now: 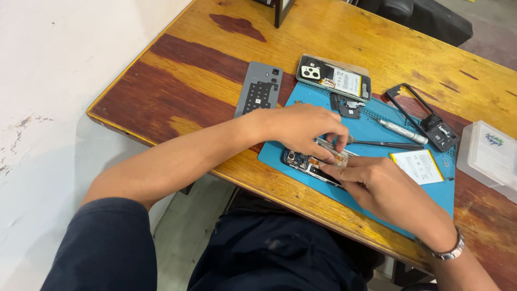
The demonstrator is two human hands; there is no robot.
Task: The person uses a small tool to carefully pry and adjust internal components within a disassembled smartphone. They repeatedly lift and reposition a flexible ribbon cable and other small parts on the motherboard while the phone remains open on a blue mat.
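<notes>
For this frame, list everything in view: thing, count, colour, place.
Opened phone body with exposed circuit board: 1, black, near edge of mat, under both hands.
Blue rubber work mat: 1, blue, on table.
Worn wooden table: 1, orange-brown.
Grey phone back cover: 1, grey, left of mat.
Second opened phone with white battery: 1, far edge of mat.
Empty black phone frame: 1, right of it.
Silver pen-shaped screwdriver: 1, on mat.
Thin black tool: 1, beside screwdriver.
Loose white battery: 1, yellow-edged, on mat.
Clear plastic box: 1, right edge.
Left hand: grip on phone parts.
Right hand: steadies phone; silver wrist bracelet.
</notes>
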